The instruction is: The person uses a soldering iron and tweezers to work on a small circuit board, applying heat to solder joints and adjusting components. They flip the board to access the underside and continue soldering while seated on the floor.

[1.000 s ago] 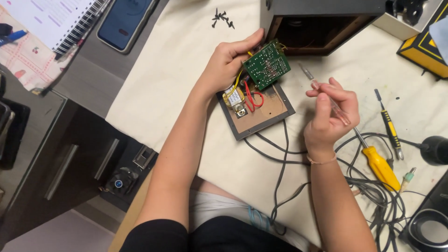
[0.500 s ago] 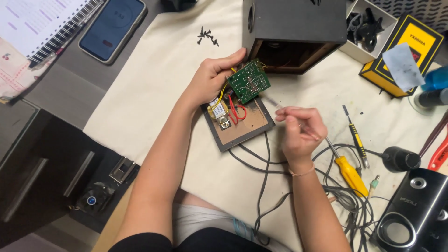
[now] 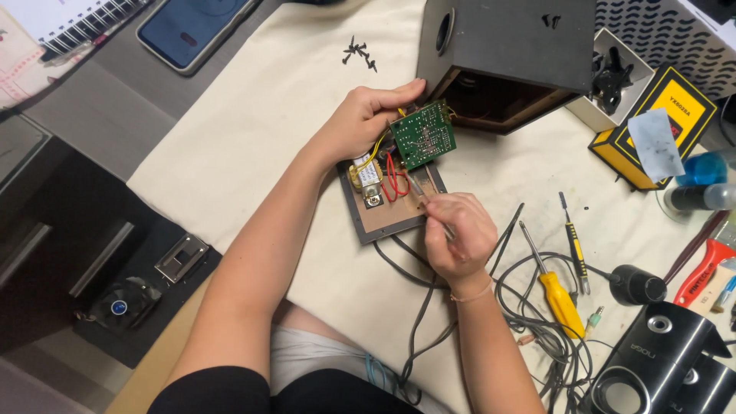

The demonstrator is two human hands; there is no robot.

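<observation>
Since half a second ago the right hand (image 3: 458,234) has come down and left onto the panel (image 3: 387,218), its thin tool (image 3: 428,204) now poking under the board (image 3: 424,136) rather than hovering beside it. The left hand (image 3: 364,119) still pinches the green board's upper edge, tilting it up over the panel. The right hand is clenched around the tool. The board sits at one o'clock from the right hand, red wires (image 3: 395,178) and a small transformer (image 3: 369,182) between the hands. The speaker box (image 3: 506,46) stands at twelve, touching the left fingertips. A yellow screwdriver (image 3: 557,295) and tangled cables (image 3: 537,322) lie at four o'clock; a phone (image 3: 195,27) lies at ten.
</observation>
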